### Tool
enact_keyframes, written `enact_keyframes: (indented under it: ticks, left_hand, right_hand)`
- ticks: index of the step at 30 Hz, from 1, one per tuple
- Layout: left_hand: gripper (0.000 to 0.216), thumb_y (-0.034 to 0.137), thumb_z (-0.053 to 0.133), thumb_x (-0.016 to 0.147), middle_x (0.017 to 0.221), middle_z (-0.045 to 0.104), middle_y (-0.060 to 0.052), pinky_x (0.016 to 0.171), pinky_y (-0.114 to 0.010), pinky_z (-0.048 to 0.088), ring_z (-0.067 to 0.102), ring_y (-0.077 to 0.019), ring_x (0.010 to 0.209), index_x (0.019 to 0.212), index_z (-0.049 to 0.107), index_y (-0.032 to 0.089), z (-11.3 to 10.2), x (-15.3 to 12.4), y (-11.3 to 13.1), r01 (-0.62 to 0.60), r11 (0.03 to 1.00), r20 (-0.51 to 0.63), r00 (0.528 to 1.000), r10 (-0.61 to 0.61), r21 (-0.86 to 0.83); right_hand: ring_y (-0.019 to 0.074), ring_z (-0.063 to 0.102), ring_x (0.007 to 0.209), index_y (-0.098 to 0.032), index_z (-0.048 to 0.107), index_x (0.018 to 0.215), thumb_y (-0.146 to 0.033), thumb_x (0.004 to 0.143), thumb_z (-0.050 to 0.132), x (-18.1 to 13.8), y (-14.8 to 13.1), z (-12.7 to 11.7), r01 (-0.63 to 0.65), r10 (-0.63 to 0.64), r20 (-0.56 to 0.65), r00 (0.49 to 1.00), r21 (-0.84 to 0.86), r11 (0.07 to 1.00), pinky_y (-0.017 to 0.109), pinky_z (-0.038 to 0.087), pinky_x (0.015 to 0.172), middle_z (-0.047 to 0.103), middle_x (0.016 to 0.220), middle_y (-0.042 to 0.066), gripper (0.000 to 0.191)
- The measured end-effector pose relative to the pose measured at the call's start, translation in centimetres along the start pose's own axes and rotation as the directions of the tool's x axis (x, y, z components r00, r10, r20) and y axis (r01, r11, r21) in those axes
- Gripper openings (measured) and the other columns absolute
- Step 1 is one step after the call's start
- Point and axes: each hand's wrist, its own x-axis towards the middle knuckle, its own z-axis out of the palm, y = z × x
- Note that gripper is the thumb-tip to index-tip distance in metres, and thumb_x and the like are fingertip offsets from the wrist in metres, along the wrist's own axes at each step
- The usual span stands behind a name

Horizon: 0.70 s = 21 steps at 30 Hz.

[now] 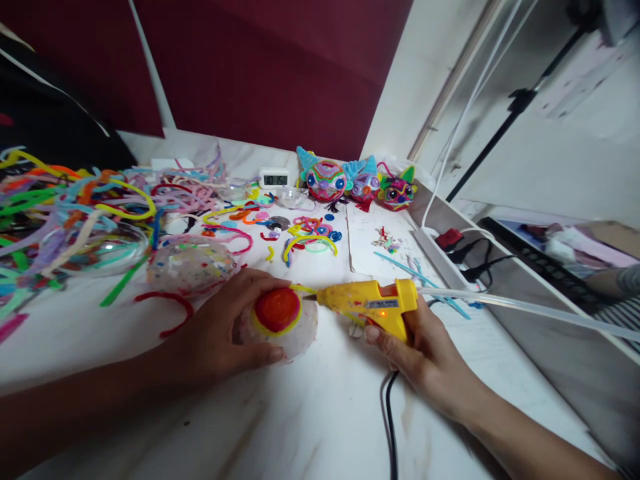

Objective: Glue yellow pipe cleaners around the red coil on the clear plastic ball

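Observation:
My left hand (230, 333) is closed round the side of a whitish translucent dome (300, 337). On the dome's top sits a red-orange disc (277, 309) with a pink and yellow rim. A loose yellow pipe cleaner (303, 289) sticks out from that rim toward the right. In my right hand (420, 347) is a yellow hot glue gun (367, 297), its small light glowing orange. Its nozzle points left, at or very close to the disc's yellow rim; contact cannot be made out. A clear glue stick (525, 310) runs out from the gun's back.
Many pipe cleaners (75, 200) are heaped at left, beside a second dome (190, 263). Small cut pieces (310, 240) lie mid-table. Decorated animal heads (327, 181) and a digital timer (274, 178) stand behind. A power strip (445, 257) lies right; the gun's black cord (390, 420) trails forward.

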Motion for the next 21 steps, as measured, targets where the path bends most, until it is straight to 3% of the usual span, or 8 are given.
enact_keyframes:
  ticks: [8, 16, 21]
  left_hand:
    - [0.067, 0.064, 0.088, 0.092, 0.147, 0.07, -0.007, 0.121, -0.053, 0.061, 0.067, -0.0391, 0.139, 0.149, 0.068, 0.036, 0.4, -0.1, -0.2, -0.025, 1.0, -0.046, 0.999, 0.025, -0.001]
    - [0.067, 0.062, 0.087, 0.091, 0.148, 0.072, -0.004, 0.118, -0.048, 0.061, 0.069, -0.0391, 0.136, 0.151, 0.07, 0.037, 0.9, -0.1, -0.4, -0.048, 0.999, -0.089, 0.995, 0.05, 0.018]
    - [0.067, 0.061, 0.085, 0.093, 0.15, 0.07, -0.004, 0.118, -0.046, 0.062, 0.069, -0.0371, 0.137, 0.152, 0.067, 0.036, 0.8, -0.2, -0.6, -0.059, 0.998, -0.065, 0.996, 0.06, 0.026]
  right_hand:
    - [0.0263, 0.074, 0.097, -0.027, 0.066, 0.128, -0.043, 0.11, 0.078, 0.7, -0.6, 0.7, 0.054, -0.055, 0.017, 0.998, 0.017, 0.998, 0.034, 0.063, 0.075, 0.078, 0.109, 0.006, 0.028]
    - [0.0184, 0.059, 0.073, -0.027, 0.067, 0.127, -0.046, 0.11, 0.077, 1.0, 0.2, 1.2, 0.029, -0.03, 0.03, 0.999, 0.038, 0.999, 0.028, 0.049, 0.058, 0.075, 0.099, 0.001, 0.028]
    - [0.0175, 0.061, 0.072, -0.027, 0.067, 0.122, -0.048, 0.107, 0.082, 1.3, -0.4, 1.2, 0.006, -0.007, 0.014, 1.0, 0.102, 0.995, 0.027, 0.047, 0.055, 0.078, 0.099, 0.001, 0.031]
